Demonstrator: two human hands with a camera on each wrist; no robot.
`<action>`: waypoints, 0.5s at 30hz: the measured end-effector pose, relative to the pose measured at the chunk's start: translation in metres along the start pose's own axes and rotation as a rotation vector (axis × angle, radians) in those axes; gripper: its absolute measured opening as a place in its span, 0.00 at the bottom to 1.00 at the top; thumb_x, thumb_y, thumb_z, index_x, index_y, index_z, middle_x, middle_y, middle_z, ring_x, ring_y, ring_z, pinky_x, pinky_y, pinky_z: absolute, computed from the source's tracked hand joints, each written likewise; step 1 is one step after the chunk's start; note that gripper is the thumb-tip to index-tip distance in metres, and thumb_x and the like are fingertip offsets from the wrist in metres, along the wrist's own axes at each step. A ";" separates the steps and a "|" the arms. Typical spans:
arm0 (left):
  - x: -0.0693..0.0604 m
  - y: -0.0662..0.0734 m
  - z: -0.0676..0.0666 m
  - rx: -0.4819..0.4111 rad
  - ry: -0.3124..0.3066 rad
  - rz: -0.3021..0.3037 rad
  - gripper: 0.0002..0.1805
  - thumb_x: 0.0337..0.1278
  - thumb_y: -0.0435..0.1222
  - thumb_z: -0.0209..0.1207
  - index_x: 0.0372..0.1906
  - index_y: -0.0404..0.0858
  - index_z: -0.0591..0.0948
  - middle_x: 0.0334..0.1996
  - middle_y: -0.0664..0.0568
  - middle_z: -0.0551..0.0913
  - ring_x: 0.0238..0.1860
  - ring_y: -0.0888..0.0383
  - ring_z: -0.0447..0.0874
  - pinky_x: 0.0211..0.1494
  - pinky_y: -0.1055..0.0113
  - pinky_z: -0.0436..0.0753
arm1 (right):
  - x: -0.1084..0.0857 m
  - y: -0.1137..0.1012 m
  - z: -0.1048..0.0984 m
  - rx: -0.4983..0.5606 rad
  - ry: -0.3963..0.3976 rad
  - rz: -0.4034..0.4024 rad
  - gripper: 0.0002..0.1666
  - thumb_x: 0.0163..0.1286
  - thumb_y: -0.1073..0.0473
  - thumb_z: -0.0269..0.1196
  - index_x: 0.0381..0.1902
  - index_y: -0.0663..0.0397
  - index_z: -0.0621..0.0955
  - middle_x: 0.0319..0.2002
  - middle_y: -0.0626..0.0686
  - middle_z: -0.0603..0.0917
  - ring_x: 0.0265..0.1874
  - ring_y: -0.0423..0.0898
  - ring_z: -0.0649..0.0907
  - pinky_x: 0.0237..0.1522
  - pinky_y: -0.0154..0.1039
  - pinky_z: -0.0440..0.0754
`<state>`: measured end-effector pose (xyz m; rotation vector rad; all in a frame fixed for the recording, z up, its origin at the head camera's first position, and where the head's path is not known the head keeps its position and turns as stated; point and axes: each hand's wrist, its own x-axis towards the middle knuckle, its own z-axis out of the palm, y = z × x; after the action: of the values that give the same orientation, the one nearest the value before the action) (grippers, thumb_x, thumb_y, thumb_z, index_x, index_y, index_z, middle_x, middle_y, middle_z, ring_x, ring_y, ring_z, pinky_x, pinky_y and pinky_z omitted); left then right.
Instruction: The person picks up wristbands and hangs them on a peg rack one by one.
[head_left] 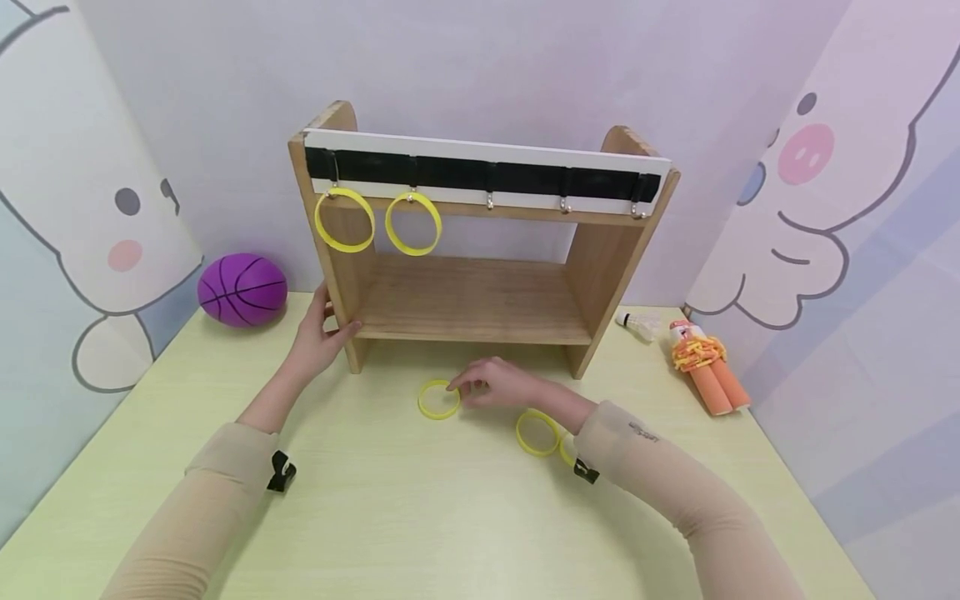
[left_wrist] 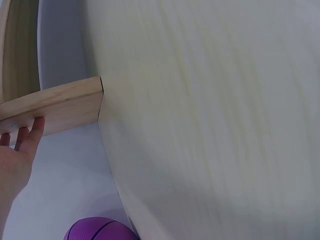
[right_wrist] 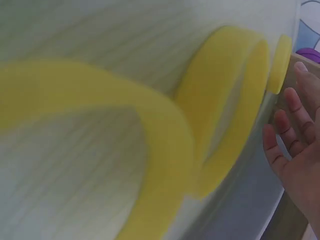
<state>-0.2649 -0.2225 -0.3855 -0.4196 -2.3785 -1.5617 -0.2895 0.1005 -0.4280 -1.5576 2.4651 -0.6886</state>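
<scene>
A wooden shelf (head_left: 480,300) stands on the table, and my left hand (head_left: 315,337) holds its left side panel near the bottom. In the left wrist view the fingertips of that hand (left_wrist: 15,160) press the panel's outer face (left_wrist: 65,112). My right hand (head_left: 498,383) reaches to a yellow ring (head_left: 427,410) lying in front of the shelf. Its fingers (right_wrist: 281,122) are loosely bent, with fingertips at the ring's near edge. Another yellow ring (head_left: 519,433) lies below the right wrist, and a third (head_left: 567,452) is partly hidden by the sleeve.
Along the shelf top runs a white rail (head_left: 480,150) with a black strip and several small hooks. Two yellow rings (head_left: 342,247) hang from its left hooks. A purple ball (head_left: 242,290) sits at left; a shuttlecock (head_left: 641,325) and orange-handled jump rope (head_left: 712,379) lie at right.
</scene>
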 end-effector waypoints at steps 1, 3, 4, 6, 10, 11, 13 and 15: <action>0.000 0.000 0.000 -0.002 0.000 -0.001 0.45 0.58 0.24 0.55 0.74 0.36 0.43 0.62 0.30 0.58 0.62 0.32 0.62 0.55 0.39 0.77 | 0.000 0.001 0.001 -0.008 -0.008 -0.004 0.20 0.58 0.60 0.69 0.50 0.55 0.82 0.35 0.51 0.83 0.35 0.45 0.80 0.39 0.35 0.83; 0.000 0.000 0.000 -0.003 -0.002 -0.006 0.45 0.59 0.24 0.55 0.74 0.36 0.43 0.62 0.30 0.58 0.62 0.32 0.61 0.56 0.39 0.76 | -0.001 0.004 0.003 -0.017 -0.026 -0.014 0.21 0.58 0.60 0.69 0.50 0.55 0.82 0.36 0.50 0.84 0.36 0.42 0.80 0.40 0.33 0.83; 0.000 0.000 0.000 -0.002 -0.002 -0.012 0.45 0.59 0.24 0.55 0.74 0.36 0.43 0.62 0.31 0.58 0.63 0.33 0.62 0.56 0.39 0.76 | -0.001 0.004 0.004 -0.015 -0.033 -0.018 0.21 0.58 0.60 0.69 0.50 0.56 0.82 0.36 0.50 0.84 0.36 0.41 0.80 0.42 0.31 0.82; 0.000 0.000 0.001 -0.003 -0.001 -0.021 0.45 0.59 0.24 0.55 0.74 0.37 0.43 0.62 0.31 0.58 0.63 0.33 0.62 0.56 0.39 0.76 | -0.001 0.006 0.006 -0.021 -0.049 -0.022 0.22 0.57 0.59 0.70 0.50 0.56 0.82 0.37 0.49 0.84 0.37 0.38 0.80 0.43 0.27 0.81; 0.000 0.001 0.001 -0.003 0.000 -0.020 0.45 0.59 0.24 0.55 0.74 0.37 0.43 0.62 0.31 0.58 0.62 0.33 0.62 0.56 0.40 0.76 | 0.000 0.006 0.008 -0.025 -0.072 -0.021 0.20 0.58 0.59 0.69 0.49 0.56 0.83 0.38 0.50 0.83 0.38 0.38 0.80 0.43 0.24 0.80; 0.000 0.001 0.000 -0.005 -0.001 -0.014 0.45 0.59 0.24 0.55 0.74 0.36 0.43 0.62 0.31 0.58 0.62 0.33 0.62 0.56 0.39 0.77 | 0.000 0.005 0.008 -0.027 -0.074 -0.023 0.19 0.58 0.59 0.69 0.48 0.56 0.83 0.38 0.50 0.83 0.38 0.38 0.80 0.43 0.24 0.80; 0.000 0.001 0.000 -0.008 -0.003 -0.004 0.45 0.58 0.24 0.55 0.74 0.36 0.43 0.62 0.30 0.58 0.62 0.32 0.62 0.55 0.39 0.77 | 0.001 0.005 0.008 -0.029 -0.073 -0.021 0.18 0.58 0.60 0.69 0.47 0.57 0.84 0.39 0.50 0.84 0.38 0.39 0.81 0.43 0.24 0.80; 0.000 0.001 0.000 -0.008 -0.006 0.002 0.45 0.58 0.23 0.55 0.74 0.36 0.43 0.62 0.29 0.58 0.62 0.32 0.62 0.55 0.39 0.77 | 0.001 0.004 0.008 -0.028 -0.069 -0.010 0.17 0.58 0.60 0.69 0.46 0.57 0.84 0.39 0.50 0.84 0.38 0.39 0.81 0.43 0.24 0.79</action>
<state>-0.2645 -0.2222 -0.3844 -0.4286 -2.3763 -1.5711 -0.2905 0.0987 -0.4372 -1.5774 2.4287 -0.5944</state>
